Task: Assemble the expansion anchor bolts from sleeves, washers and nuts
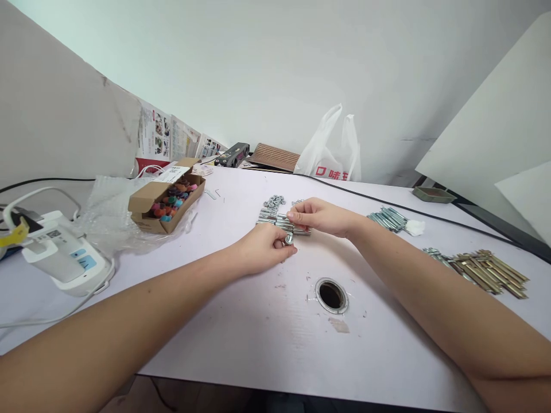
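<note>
My left hand (pixel 263 250) rests on the white table (pixel 241 332) with its fingers pinched on a small silver nut (pixel 288 238). My right hand (pixel 321 217) reaches in from the right, its fingertips pinching the end of a silver bolt in a row of bolts (pixel 275 221) lying just beyond the left hand. A small heap of loose nuts (pixel 274 201) lies behind that row. The two hands nearly touch.
An open cardboard box of coloured pieces (pixel 169 202) sits on bubble wrap at left, near a white device (pixel 64 255). More silver bolts (pixel 387 218) and brass-coloured anchors (pixel 491 273) lie at right. A cable hole (pixel 331 295) is near me. A plastic bag (pixel 331 155) stands behind.
</note>
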A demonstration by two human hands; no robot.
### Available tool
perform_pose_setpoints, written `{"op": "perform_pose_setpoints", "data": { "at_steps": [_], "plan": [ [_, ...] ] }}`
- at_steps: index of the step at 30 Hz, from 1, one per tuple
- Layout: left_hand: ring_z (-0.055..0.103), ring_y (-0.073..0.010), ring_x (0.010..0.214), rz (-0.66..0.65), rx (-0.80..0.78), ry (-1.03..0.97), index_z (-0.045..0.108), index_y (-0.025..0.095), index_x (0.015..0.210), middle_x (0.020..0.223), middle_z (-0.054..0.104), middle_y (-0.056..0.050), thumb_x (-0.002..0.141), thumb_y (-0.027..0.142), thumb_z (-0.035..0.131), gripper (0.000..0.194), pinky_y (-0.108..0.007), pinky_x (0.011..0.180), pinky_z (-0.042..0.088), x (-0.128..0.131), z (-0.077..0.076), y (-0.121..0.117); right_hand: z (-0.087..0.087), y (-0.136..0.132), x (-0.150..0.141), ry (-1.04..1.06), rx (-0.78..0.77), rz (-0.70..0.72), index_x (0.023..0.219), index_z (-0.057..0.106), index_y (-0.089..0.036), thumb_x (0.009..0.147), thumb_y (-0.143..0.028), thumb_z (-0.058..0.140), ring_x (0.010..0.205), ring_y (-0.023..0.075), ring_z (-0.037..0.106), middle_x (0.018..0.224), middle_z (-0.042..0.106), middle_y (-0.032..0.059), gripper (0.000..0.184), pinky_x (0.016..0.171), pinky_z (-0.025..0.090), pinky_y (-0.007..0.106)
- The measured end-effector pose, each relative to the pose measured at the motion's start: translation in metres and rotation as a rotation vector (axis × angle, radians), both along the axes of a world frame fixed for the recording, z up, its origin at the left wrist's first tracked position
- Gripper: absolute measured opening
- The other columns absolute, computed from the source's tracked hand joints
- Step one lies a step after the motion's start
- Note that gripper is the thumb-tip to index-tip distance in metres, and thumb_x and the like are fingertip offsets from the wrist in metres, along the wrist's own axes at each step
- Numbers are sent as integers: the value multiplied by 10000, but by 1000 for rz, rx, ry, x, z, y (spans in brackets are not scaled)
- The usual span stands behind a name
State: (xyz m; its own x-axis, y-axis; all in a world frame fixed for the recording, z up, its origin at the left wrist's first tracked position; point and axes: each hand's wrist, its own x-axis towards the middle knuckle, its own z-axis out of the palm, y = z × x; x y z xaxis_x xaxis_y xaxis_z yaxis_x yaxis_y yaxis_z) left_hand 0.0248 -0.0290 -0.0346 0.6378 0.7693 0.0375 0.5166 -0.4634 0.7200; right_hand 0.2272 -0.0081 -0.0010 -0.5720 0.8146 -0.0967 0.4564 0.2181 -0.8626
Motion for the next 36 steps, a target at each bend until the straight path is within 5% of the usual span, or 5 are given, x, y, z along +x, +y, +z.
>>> {"op": "perform_pose_setpoints", "data": {
  "at_steps": [5, 14, 23, 36],
  "plan": [
    [381, -98, 493, -14, 26, -13, 383, 189, 565, 526, 442, 48, 783, 433, 540, 363, -269, 476, 287, -1, -1, 0, -7, 27, -1, -205, 230, -278, 692, 568, -179, 828, -521, 552, 552, 104, 380, 609, 500, -12, 369, 519, 312, 251],
    [410, -103, 517, -31, 15, -12, 425, 191, 608, 556, 481, 46, 796, 438, 527, 327, -266, 483, 295, -3, -8, 3, -19, 92, -34, -507, 422, -389, 692, 692, -152, 692, -304, 628, 617, 146, 526, 632, 641, 37, 164, 552, 349, 260],
    [445, -113, 517, -30, 54, 16, 437, 195, 602, 555, 514, 44, 795, 434, 525, 320, -275, 480, 302, -2, -8, 5, -31, 87, -25, -631, 349, -420, 586, 638, -156, 724, -490, 607, 545, 136, 467, 564, 576, 36, 364, 503, 316, 275],
    [423, -108, 504, -29, 74, 16, 431, 193, 590, 542, 493, 45, 792, 441, 528, 335, -267, 476, 294, -2, -7, 6, -19, 73, -16, -553, 245, -342, 784, 726, -155, 698, -499, 672, 668, 154, 567, 727, 677, 41, 358, 565, 405, 254]
  ]
}}
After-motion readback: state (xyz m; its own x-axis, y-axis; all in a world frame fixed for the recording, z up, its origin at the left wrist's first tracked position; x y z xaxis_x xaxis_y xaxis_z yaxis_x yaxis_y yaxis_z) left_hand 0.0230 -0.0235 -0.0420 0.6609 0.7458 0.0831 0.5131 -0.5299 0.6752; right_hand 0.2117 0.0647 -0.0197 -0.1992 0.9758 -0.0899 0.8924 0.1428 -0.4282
